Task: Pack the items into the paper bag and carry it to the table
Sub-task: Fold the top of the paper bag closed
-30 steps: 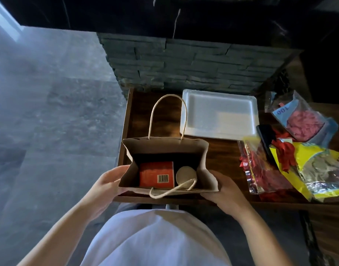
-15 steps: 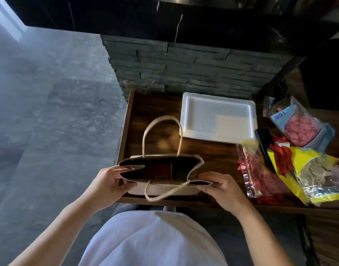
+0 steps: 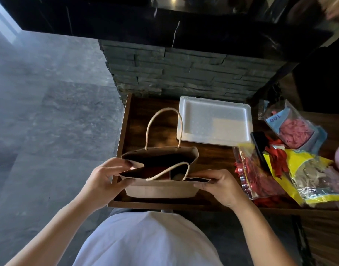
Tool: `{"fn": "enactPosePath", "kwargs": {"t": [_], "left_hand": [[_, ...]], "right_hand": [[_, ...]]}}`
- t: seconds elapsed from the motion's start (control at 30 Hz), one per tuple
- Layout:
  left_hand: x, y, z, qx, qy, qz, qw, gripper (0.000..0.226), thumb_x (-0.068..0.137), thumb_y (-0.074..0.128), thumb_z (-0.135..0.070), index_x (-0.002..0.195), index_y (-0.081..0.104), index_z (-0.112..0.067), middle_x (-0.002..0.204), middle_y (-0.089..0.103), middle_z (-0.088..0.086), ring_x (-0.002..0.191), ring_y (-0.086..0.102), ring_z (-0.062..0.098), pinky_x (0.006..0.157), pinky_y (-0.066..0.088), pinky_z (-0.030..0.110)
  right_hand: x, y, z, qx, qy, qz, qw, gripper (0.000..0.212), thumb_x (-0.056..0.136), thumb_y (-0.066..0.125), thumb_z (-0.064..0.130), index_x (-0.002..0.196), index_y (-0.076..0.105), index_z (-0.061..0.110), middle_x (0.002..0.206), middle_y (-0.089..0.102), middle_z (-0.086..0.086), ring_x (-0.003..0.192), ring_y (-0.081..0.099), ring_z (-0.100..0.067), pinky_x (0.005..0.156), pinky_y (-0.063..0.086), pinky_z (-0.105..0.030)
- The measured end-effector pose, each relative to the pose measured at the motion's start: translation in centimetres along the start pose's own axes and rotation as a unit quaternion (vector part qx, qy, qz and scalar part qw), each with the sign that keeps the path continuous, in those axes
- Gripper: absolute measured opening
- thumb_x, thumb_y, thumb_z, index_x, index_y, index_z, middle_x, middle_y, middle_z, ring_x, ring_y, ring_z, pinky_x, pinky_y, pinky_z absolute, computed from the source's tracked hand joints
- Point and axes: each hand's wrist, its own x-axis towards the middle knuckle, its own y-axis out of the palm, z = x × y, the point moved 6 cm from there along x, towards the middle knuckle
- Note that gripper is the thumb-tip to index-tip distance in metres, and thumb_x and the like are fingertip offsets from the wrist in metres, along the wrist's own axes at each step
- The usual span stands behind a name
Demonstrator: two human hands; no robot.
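A brown paper bag (image 3: 161,189) with cream rope handles stands at the near edge of a dark wooden table (image 3: 212,160). My left hand (image 3: 105,179) pinches the bag's left rim and my right hand (image 3: 220,185) pinches its right rim. The mouth is squeezed narrow. Through the gap I glimpse a red box (image 3: 161,172) and a pale round item (image 3: 177,176) inside. The far handle stands upright; the near handle lies across the opening.
A white foam tray (image 3: 214,121) lies behind the bag. To the right sit clear packets of red balloons (image 3: 255,173), a yellow packet (image 3: 306,175), a pink balloon packet (image 3: 293,129) and a black phone (image 3: 259,146). A dark stone wall rises behind; grey floor lies left.
The bag's mouth was wide open a second ago, showing the box and round item. Both hands moved up from the sides to the rim and pressed it narrow.
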Motion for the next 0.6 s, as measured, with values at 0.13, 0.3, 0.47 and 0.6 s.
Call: {"fn": "enactPosePath", "kwargs": {"t": [0.13, 0.3, 0.47, 0.6], "left_hand": [[0.4, 0.0, 1.8, -0.172, -0.092, -0.022, 0.980, 0.065, 0.068, 0.086, -0.001, 0.117, 0.061, -0.035, 0.123, 0.064, -0.007, 0.108, 0.067, 0.011, 0.079, 0.061, 0.029], [1.4, 1.2, 0.8, -0.193, -0.067, 0.042, 0.978, 0.041, 0.080, 0.077, -0.005, 0.104, 0.072, -0.038, 0.104, 0.076, -0.005, 0.099, 0.070, 0.010, 0.081, 0.056, 0.018], [2.0, 1.2, 0.7, -0.217, -0.092, -0.003, 0.972, 0.032, 0.089, 0.068, -0.013, 0.096, 0.076, -0.042, 0.100, 0.077, -0.010, 0.096, 0.069, 0.003, 0.074, 0.053, 0.011], [2.3, 1.6, 0.7, -0.242, -0.131, -0.027, 0.961, 0.031, 0.094, 0.063, -0.018, 0.089, 0.078, -0.045, 0.090, 0.078, -0.014, 0.083, 0.069, -0.004, 0.068, 0.051, 0.008]], "right_hand": [[0.1, -1.2, 0.3, 0.049, -0.010, -0.056, 0.997, 0.050, 0.066, 0.088, 0.015, 0.104, 0.068, 0.041, 0.109, 0.070, 0.019, 0.103, 0.065, 0.000, 0.079, 0.053, -0.014], [1.5, -1.0, 0.2, 0.058, 0.014, -0.025, 0.998, 0.098, 0.065, 0.089, 0.016, 0.141, 0.037, 0.048, 0.144, 0.045, 0.023, 0.132, 0.042, -0.001, 0.103, 0.039, -0.033], [2.5, -1.1, 0.3, 0.082, 0.019, -0.095, 0.992, 0.034, 0.069, 0.084, 0.023, 0.096, 0.075, 0.041, 0.099, 0.075, 0.012, 0.101, 0.066, -0.005, 0.086, 0.055, -0.021], [2.7, -1.0, 0.4, 0.108, 0.015, -0.136, 0.985, 0.017, 0.070, 0.083, 0.027, 0.081, 0.076, 0.037, 0.092, 0.075, 0.004, 0.098, 0.064, -0.015, 0.076, 0.052, -0.014]]}}
